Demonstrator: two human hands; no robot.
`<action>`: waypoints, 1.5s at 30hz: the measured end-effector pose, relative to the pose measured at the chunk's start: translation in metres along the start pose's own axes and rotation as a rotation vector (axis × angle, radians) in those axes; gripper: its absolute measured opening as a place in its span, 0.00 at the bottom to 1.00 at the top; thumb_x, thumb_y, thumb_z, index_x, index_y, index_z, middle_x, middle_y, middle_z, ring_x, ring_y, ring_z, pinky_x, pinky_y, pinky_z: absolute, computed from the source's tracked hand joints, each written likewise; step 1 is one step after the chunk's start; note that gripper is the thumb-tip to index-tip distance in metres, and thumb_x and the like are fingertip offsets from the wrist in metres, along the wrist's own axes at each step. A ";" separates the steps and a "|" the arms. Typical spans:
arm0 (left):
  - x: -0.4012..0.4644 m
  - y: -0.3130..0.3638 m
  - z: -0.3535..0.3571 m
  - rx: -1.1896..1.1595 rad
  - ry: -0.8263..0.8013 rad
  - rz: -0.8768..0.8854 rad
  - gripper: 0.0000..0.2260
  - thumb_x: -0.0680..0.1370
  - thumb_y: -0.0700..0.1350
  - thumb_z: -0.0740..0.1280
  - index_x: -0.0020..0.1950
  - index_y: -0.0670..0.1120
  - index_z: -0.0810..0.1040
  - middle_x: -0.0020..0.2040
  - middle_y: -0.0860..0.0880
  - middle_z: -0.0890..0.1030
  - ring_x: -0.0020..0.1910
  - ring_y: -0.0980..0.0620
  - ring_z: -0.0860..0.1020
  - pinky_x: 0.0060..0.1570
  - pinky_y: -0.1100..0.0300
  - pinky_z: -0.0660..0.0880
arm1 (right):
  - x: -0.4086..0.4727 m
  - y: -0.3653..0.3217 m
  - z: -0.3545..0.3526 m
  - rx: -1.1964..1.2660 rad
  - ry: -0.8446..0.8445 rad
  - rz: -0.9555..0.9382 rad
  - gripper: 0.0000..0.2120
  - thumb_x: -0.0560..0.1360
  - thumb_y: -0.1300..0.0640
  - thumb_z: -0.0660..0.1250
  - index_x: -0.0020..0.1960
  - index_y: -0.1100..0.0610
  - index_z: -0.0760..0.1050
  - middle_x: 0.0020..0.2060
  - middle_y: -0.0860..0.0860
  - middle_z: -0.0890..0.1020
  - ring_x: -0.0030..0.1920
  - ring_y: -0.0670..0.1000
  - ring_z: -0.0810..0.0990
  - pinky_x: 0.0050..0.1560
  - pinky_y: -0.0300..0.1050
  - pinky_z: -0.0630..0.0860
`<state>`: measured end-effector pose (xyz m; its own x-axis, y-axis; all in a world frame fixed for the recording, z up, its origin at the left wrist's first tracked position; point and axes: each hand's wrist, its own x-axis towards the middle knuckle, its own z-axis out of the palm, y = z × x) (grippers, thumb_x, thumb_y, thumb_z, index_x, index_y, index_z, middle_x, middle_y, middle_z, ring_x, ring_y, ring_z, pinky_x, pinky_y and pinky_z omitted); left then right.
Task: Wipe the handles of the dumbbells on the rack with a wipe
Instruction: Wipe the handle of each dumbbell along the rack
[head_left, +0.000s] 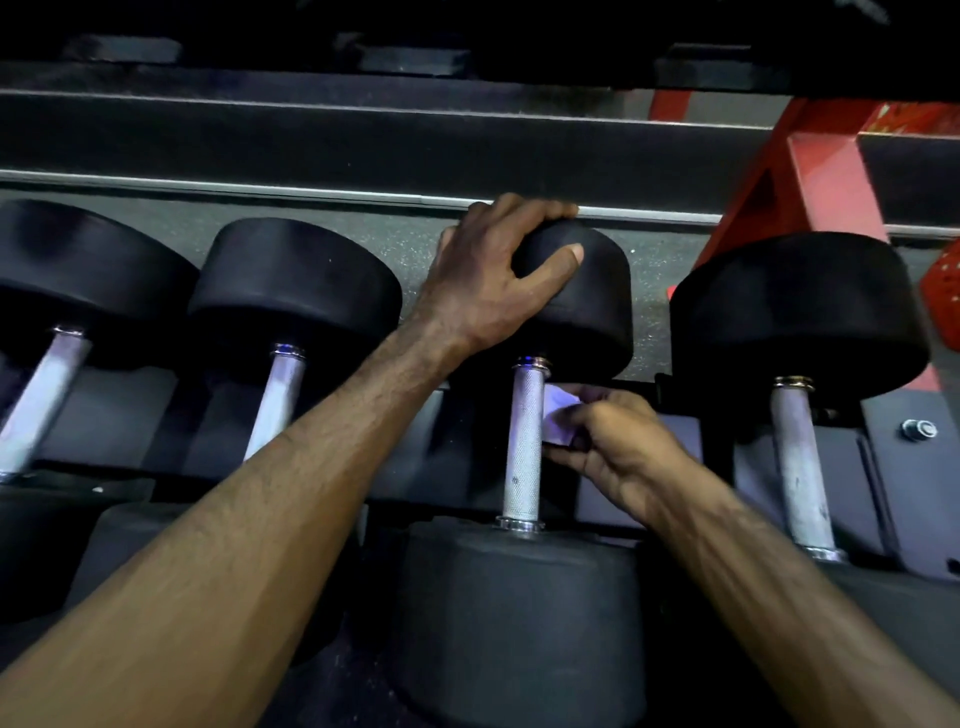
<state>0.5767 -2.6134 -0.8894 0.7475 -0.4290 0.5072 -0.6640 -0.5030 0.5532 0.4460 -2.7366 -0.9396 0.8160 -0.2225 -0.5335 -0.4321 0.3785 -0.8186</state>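
Gripping the far head of the third dumbbell (576, 306), the person's left hand (493, 280) curls over the black rubber, fingers wrapped across its far edge and thumb pressed on the near face. That dumbbell lies on the rack (893, 462) with its knurled metal handle (525, 441) running toward the viewer, the near head low in the view. The right hand (613, 447) sits just to the right of this handle, its fingers pinching a small white wipe (558, 415). The wipe's left edge lies against the right side of the handle, about the upper half of its length; whether it wraps any way round the bar I cannot tell. The right hand is slightly blurred.

Three more dumbbells rest on the same tier. Two lie to the left, their handles (275, 405) pale and angled, with the leftmost dumbbell (78, 275) partly cut off by the edge of the view. One dumbbell on the right (800, 312) lies well apart from the hands, its handle scuffed and whitish. A bolt (919, 430) shows on the grey rack plate beside it. Behind the rack stands a red metal frame (810, 171), and speckled dark flooring (363, 234) shows beyond the dumbbell heads.
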 end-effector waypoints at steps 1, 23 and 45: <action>0.001 0.000 0.000 0.001 0.000 0.001 0.25 0.79 0.66 0.62 0.71 0.57 0.81 0.65 0.56 0.81 0.67 0.48 0.77 0.70 0.40 0.71 | 0.003 0.000 0.000 -0.002 -0.021 0.031 0.21 0.76 0.78 0.55 0.62 0.67 0.79 0.48 0.60 0.85 0.42 0.54 0.85 0.38 0.50 0.86; 0.002 -0.005 0.002 -0.016 -0.012 0.010 0.23 0.80 0.64 0.63 0.71 0.57 0.81 0.64 0.58 0.80 0.67 0.49 0.77 0.70 0.39 0.71 | 0.006 0.019 -0.005 0.037 -0.314 0.250 0.24 0.75 0.77 0.47 0.59 0.68 0.78 0.50 0.67 0.85 0.46 0.64 0.87 0.49 0.59 0.84; 0.000 -0.001 -0.001 -0.023 -0.017 -0.003 0.24 0.79 0.65 0.64 0.71 0.58 0.80 0.65 0.58 0.81 0.68 0.50 0.76 0.72 0.40 0.69 | -0.011 0.019 -0.009 -0.151 -0.277 0.128 0.19 0.72 0.77 0.57 0.57 0.68 0.80 0.54 0.68 0.84 0.52 0.62 0.85 0.52 0.54 0.84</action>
<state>0.5777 -2.6122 -0.8890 0.7497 -0.4399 0.4945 -0.6617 -0.4872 0.5698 0.4252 -2.7348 -0.9508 0.8158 0.0791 -0.5728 -0.5729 0.2456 -0.7820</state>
